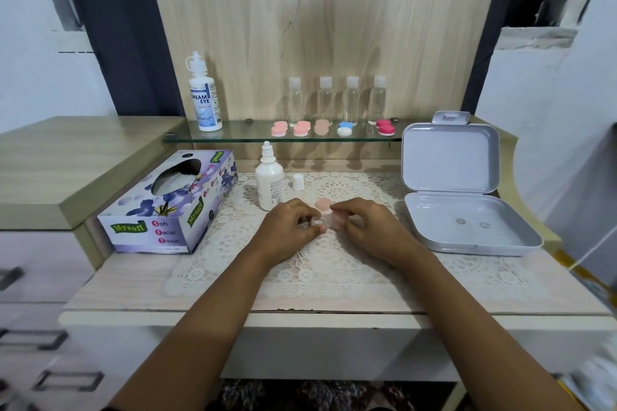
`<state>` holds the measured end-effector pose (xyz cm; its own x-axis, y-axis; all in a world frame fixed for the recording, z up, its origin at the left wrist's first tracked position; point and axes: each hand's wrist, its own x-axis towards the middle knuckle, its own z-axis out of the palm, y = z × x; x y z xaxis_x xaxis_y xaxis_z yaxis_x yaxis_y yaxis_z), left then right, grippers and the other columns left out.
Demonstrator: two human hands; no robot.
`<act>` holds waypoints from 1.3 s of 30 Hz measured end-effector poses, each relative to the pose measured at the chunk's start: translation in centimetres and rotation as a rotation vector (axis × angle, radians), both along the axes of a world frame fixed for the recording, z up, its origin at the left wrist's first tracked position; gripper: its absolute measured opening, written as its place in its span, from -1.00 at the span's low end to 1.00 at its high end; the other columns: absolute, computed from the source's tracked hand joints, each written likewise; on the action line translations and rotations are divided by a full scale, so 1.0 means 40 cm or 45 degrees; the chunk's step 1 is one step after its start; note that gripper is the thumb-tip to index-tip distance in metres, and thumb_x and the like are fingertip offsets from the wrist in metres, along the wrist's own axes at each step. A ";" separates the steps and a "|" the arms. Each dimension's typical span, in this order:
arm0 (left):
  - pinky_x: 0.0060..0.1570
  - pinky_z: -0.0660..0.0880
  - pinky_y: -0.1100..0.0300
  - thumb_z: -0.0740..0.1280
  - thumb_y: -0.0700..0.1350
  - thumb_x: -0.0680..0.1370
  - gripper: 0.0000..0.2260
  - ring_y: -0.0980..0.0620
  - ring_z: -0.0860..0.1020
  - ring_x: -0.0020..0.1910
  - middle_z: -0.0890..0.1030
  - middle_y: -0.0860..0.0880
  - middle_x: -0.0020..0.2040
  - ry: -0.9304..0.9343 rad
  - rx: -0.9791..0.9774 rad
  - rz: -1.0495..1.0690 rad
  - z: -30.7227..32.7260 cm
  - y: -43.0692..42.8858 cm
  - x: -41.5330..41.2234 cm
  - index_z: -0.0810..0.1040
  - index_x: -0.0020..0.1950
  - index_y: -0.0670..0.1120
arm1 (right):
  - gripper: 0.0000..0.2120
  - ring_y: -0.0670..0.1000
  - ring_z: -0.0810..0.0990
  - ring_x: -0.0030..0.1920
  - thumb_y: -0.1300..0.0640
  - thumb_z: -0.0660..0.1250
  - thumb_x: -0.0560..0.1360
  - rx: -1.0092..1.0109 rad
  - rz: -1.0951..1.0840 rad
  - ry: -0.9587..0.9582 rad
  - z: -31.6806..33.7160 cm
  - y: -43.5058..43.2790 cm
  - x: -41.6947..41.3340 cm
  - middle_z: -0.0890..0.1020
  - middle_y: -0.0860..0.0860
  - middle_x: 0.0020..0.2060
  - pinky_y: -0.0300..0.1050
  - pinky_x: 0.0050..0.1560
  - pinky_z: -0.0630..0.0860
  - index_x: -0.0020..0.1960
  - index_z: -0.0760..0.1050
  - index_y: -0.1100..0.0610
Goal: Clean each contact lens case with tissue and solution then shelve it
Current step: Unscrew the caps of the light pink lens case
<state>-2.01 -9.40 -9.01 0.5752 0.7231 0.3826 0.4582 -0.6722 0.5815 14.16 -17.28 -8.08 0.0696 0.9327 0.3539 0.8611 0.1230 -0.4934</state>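
Both hands meet over the lace mat (pixel 320 264). My left hand (pixel 290 227) and my right hand (pixel 364 227) each pinch an end of a pale pink contact lens case (pixel 325 220), mostly hidden by the fingers. A peach cap (pixel 323 204) lies just behind it. An uncapped white solution bottle (pixel 269 178) stands to the left, its small white cap (pixel 298 181) beside it. The tissue box (pixel 173 203) sits at the left. Several lens cases (pixel 302 128) line the glass shelf (pixel 233 137).
A grey plastic box (pixel 467 227) lies open at the right with two small lenses inside. A large solution bottle (pixel 204 93) and several clear small bottles (pixel 351 100) stand on the glass shelf. A wooden cabinet top (pixel 66 170) rises at the left.
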 end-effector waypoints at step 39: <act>-0.05 0.33 0.33 0.42 0.00 0.46 -0.69 0.16 0.46 -0.04 0.55 0.02 0.02 0.062 0.025 0.018 0.002 -0.002 -0.003 0.60 0.16 -0.08 | -0.65 0.00 0.53 0.04 -0.03 0.29 0.52 -0.067 -0.149 0.007 0.022 -0.004 0.000 0.57 0.08 0.07 -0.24 -0.03 0.33 0.23 0.52 0.11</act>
